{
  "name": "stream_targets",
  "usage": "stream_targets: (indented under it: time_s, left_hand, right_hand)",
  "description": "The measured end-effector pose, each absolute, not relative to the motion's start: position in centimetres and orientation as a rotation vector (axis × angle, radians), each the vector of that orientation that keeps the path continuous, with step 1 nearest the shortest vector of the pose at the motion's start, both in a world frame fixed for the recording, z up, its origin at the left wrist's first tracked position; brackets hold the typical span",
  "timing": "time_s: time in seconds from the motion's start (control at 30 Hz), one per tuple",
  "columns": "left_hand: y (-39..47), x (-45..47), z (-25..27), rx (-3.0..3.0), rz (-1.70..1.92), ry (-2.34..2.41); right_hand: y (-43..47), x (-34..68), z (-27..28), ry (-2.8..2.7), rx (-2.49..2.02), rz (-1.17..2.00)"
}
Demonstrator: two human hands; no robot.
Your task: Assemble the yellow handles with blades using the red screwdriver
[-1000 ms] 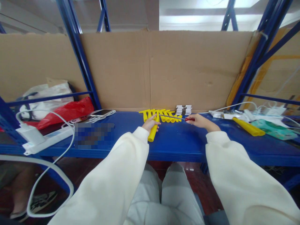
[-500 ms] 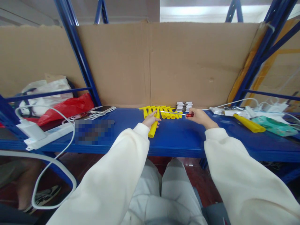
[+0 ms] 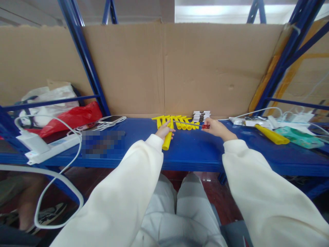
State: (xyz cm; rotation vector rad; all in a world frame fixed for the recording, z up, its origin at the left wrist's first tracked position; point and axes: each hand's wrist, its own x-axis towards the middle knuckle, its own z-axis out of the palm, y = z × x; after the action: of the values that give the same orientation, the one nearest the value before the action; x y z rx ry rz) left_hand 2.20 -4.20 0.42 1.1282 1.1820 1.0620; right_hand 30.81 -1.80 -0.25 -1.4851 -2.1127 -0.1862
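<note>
My left hand [image 3: 162, 130] is wrapped round a yellow tube-like plastic handle [image 3: 167, 142], its open round end pointing down toward me. In my right hand [image 3: 215, 128] is a screwdriver [image 3: 206, 126] with a red grip. Its long thin shaft lies almost level and reaches left to the upper part of the held handle; whether the tip is in a screw is too small to tell. Behind my hands, several similar yellow handles [image 3: 183, 125] lie in a row. A stack of white pieces with dark middles [image 3: 202, 115] stands just beyond my right hand.
The blue shelf [image 3: 195, 151] is backed by cardboard [image 3: 205, 68]. At right lie another yellow piece [image 3: 272, 134] and a green packet [image 3: 299, 137]. Leftward are a phone [image 3: 112, 119], a white power strip [image 3: 55, 147], a red bag [image 3: 74, 118] and looping cables. Another person's leg shows lower left.
Both hands keep their holds and almost the same places. The screwdriver and right hand show only a very slight shift left, along with a small shift of the whole view.
</note>
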Motion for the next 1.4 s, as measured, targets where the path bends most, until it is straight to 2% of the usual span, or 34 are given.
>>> stream_targets:
  time_s: [0.27,0.53,0.83,1.2,1.4]
  left_hand:
    - [-4.5,2.3,0.5,1.129,1.063,1.178]
    - [-4.5,2.4,0.5,1.107,1.090,1.213]
    - [-4.9,2.5,0.9,1.094,1.075,1.203]
    - [-4.4,2.3,0.6,1.096,1.067,1.170]
    - [-4.3,2.3,0.4,1.094,1.069,1.162]
  right_hand:
    - [-2.4,31.1,0.3,-2.073,-1.489,-0.320]
    - [-2.8,30.8,0.5,-2.162,-1.440,-0.247]
    - [-2.6,30.6,0.2,-2.088,-1.507,-0.361]
    - [-2.6,31.4,0.2,-2.229,-1.329,-0.113]
    - [-2.6,30.9,0.1,-2.107,-1.524,-0.250]
